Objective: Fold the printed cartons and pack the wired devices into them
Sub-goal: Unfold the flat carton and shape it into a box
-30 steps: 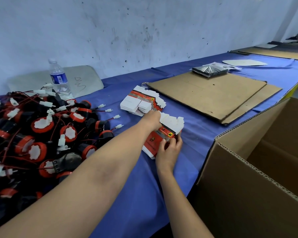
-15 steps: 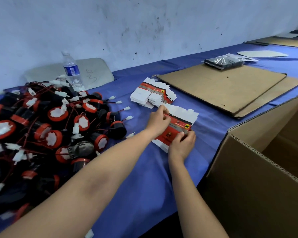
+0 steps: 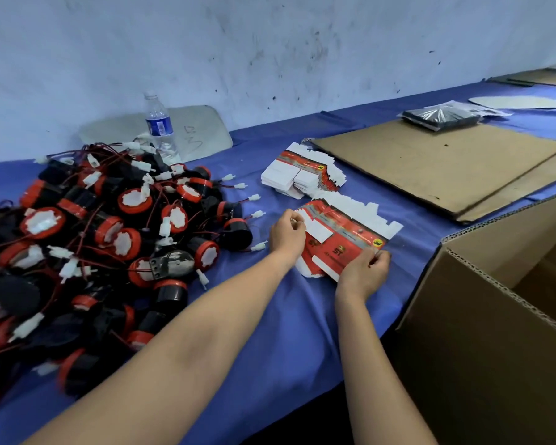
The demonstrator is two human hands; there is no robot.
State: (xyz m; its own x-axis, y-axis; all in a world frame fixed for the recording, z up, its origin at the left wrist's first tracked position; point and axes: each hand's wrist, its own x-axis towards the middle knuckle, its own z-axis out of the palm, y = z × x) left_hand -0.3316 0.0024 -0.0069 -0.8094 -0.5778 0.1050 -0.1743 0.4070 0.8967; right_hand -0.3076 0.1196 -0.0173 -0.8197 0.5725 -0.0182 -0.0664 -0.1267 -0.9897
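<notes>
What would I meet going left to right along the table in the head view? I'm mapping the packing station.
Pile of wired devices → left hand → flat printed cartons → right hand → open corrugated box.

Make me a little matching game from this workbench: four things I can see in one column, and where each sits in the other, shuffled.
Things
1. water bottle
2. pile of wired devices
3. flat printed cartons
4. big cardboard box

Places
A. held at their edges by the left hand and the right hand
B. standing by the wall, behind the pile
C. at the right, off the table's edge, open at the top
D. heaped on the blue cloth at the left

Pairs: 1-B, 2-D, 3-A, 4-C
</notes>
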